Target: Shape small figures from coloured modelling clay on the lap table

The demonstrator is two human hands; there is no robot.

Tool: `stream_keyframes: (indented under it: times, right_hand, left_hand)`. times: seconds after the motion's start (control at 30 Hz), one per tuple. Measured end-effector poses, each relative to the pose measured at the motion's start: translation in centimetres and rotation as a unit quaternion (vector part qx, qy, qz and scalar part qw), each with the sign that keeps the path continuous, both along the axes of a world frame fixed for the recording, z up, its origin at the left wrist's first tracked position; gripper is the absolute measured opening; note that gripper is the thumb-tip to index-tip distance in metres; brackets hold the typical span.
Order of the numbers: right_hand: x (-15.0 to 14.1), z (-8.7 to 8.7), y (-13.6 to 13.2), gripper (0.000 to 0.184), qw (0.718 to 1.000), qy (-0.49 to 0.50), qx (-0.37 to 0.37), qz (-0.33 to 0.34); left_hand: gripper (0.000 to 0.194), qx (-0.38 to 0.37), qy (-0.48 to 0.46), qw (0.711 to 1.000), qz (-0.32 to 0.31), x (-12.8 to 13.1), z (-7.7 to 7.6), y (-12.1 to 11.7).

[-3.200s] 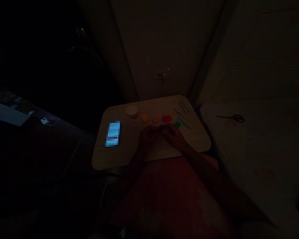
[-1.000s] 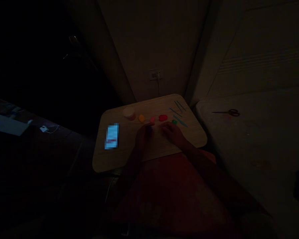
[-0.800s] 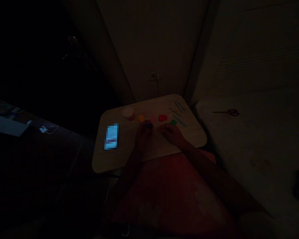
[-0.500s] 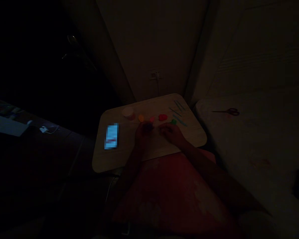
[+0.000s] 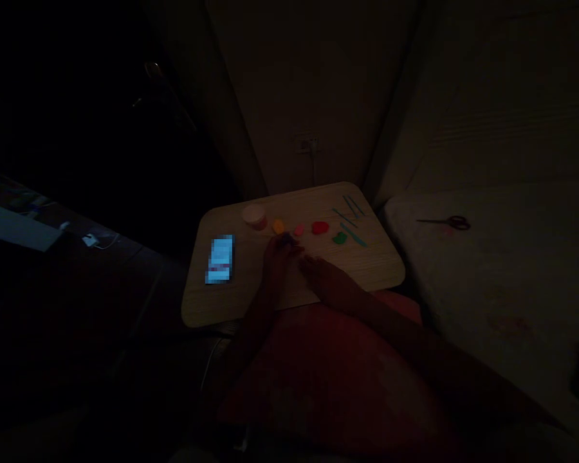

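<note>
In dim light, my left hand [image 5: 274, 258] is closed round a dark bluish lump of modelling clay [image 5: 286, 238] above the small wooden table [image 5: 241, 302]. My right hand [image 5: 329, 280] lies just to the right, its fingers stretched towards the left hand, with nothing visible in them. Beyond the hands sit an orange lump [image 5: 278, 226], a pink lump [image 5: 298, 229], a red lump [image 5: 320, 227] and a green lump [image 5: 339, 238] of clay. Several thin blue-green modelling tools [image 5: 353, 235] lie at the table's right side. Shadow hides detail of the fingers.
A pale round tub [image 5: 255, 217] stands at the back left of the table. A phone [image 5: 220, 259] with a lit screen lies at the left. Scissors [image 5: 456, 222] rest on the pale surface to the right. A wall socket [image 5: 307, 143] with a plugged cable is behind.
My right hand has moved away from the green clay, leftwards and nearer to me, uncovering that lump. My left hand still holds the dark clay. The view has shifted slightly.
</note>
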State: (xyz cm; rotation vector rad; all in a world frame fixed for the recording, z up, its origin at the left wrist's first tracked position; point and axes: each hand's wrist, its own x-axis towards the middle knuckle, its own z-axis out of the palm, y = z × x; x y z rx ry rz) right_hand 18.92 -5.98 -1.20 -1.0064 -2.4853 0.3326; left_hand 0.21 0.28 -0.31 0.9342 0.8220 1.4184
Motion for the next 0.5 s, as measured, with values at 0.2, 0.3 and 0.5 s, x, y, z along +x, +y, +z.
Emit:
stream_keyframes:
  times: [0.2, 0.3, 0.5]
  right_hand:
    - [-1.1, 1.5, 0.5, 0.095, 0.999, -0.037, -0.027, 0.02]
    - [-1.3, 1.4, 1.1, 0.092, 0.999, -0.042, -0.03, -0.007]
    - [0.8, 0.1, -0.1, 0.087, 0.996, -0.02, -0.007, -0.087]
  left_hand:
    - [0.036, 0.011, 0.025, 0.997, 0.07, -0.1, -0.3, 0.3]
    - [0.033, 0.002, 0.036, 0.997, 0.075, -0.2, -0.3, 0.4]
    - [0.032, -0.003, 0.033, 0.998, 0.056, 0.0, 0.1, 0.1]
